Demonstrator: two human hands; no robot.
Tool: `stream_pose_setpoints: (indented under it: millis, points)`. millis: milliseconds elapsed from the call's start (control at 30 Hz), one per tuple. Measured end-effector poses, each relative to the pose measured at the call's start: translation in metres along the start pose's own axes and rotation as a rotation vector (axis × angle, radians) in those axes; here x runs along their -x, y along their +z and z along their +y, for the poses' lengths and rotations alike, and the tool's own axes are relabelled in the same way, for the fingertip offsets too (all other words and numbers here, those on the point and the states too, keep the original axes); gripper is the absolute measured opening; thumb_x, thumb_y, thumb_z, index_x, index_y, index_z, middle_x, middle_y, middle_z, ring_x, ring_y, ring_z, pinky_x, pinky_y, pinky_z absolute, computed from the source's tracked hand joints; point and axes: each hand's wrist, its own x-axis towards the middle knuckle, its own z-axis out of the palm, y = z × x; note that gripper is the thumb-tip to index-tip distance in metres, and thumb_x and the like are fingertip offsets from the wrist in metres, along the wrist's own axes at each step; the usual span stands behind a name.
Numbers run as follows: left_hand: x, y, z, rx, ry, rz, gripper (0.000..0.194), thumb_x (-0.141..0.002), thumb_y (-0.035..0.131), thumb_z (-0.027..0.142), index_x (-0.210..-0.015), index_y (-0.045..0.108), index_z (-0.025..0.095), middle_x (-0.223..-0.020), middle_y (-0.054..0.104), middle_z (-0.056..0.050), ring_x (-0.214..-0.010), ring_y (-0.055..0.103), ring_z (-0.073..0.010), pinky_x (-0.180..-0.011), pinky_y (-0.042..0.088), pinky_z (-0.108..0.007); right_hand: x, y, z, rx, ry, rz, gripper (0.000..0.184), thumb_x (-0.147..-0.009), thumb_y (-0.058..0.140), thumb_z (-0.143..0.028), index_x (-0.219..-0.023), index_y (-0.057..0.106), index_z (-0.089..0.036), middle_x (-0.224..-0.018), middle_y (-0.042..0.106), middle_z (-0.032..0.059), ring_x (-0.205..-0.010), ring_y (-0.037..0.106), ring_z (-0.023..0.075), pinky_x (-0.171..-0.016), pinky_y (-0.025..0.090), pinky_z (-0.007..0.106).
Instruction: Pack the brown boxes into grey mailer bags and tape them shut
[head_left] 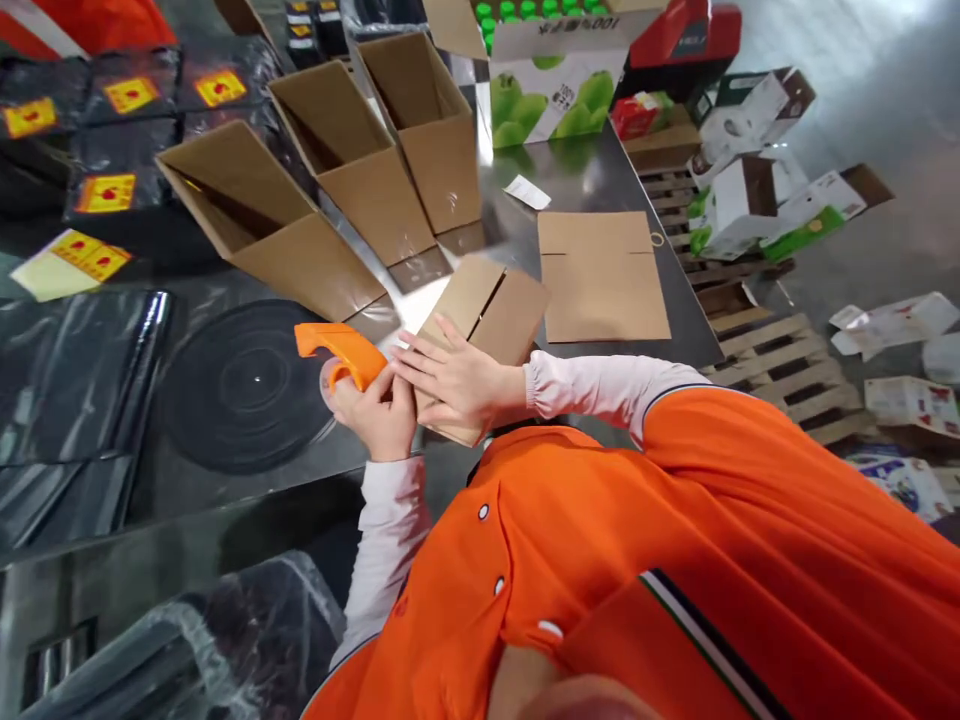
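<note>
At table [592, 180] | left fingers [390, 395] grip tape dispenser [341, 350] | right fingers [442, 365] flat on carton [491, 310]

Tape dispenser [339, 350], 9 o'clock: orange plastic, smooth, semi-gloss. Cardboard box [480, 310], centre, and cardboard boxes [352, 170], 11 o'clock: brown kraft, matt. Tabletop [577, 180], 12 o'clock: polished steel, highly reflective. Pallet [780, 365], 3 o'clock: bare wood, rough. Shirt [675, 520], 4 o'clock: orange cloth, slight sheen. Plastic sheeting [75, 400], 9 o'clock: black, glossy.

Wooden pallets [780, 370] sit on a grey concrete floor [885, 100] beside a steel worktable [577, 180].
</note>
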Motion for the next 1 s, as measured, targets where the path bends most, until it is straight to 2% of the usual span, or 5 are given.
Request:
stream_pose_setpoints:
  millis: [367, 567, 733, 867, 1000]
  points:
    - [0.003, -0.004, 0.022, -0.171, -0.052, -0.132, 0.065, -0.109, 0.037, 0.052, -0.125, 0.081, 0.008, -0.126, 0.06, -0.026, -0.135, 0.055, -0.0465, -0.112, 0.043, -0.072, 0.008, -0.021, -0.001, -0.102, 0.019, -0.113, 0.105, -0.101, 0.047, -0.081, -0.173, 0.033, -0.006, -0.183, 0.021, 0.024, -0.173, 0.008, 0.0427, -0.139, -0.001, 0.066]
    - [0.005, -0.001, 0.021, -0.177, -0.015, -0.065, 0.058, -0.105, 0.043, 0.04, -0.14, 0.074, 0.006, -0.153, 0.05, -0.033, -0.155, 0.042, -0.0492, -0.123, 0.035, -0.07, 0.003, -0.009, 0.0, -0.154, 0.043, -0.193, 0.124, -0.093, 0.055, -0.089, -0.171, 0.031, 0.004, -0.181, 0.018, 0.0299, -0.172, 0.011, 0.044, -0.141, 0.003, 0.064]
    - [-0.037, -0.041, 0.01, -0.224, 0.029, 0.057, 0.092, -0.087, 0.058, 0.06, -0.15, 0.064, -0.007, -0.137, 0.065, -0.036, -0.135, 0.062, -0.0487, -0.117, 0.047, -0.064, -0.003, -0.009, 0.001, -0.185, 0.032, -0.215, 0.123, -0.094, 0.055, -0.09, -0.172, 0.032, 0.002, -0.182, 0.014, 0.0288, -0.173, 0.008, 0.0434, -0.141, 0.004, 0.064]
    - [-0.1, -0.078, 0.069, -0.084, 0.38, 0.095, 0.126, -0.061, 0.08, 0.083, -0.149, 0.066, -0.006, -0.139, 0.072, -0.028, -0.131, 0.068, -0.0456, -0.118, 0.051, -0.058, -0.005, -0.011, 0.002, -0.249, 0.016, -0.223, 0.124, -0.093, 0.055, -0.091, -0.171, 0.033, 0.002, -0.181, 0.016, 0.0284, -0.173, 0.011, 0.0404, -0.141, 0.006, 0.062]
    - [-0.164, -0.066, 0.187, -0.078, 0.56, -0.35, 0.109, -0.076, 0.075, 0.079, -0.15, 0.066, 0.0, -0.138, 0.075, -0.011, -0.125, 0.072, -0.0323, -0.112, 0.052, -0.048, -0.008, -0.005, -0.001, -0.289, -0.002, -0.174, 0.113, -0.094, 0.062, -0.082, -0.17, 0.039, -0.002, -0.181, 0.019, 0.0265, -0.173, 0.012, 0.0399, -0.141, 0.009, 0.065]
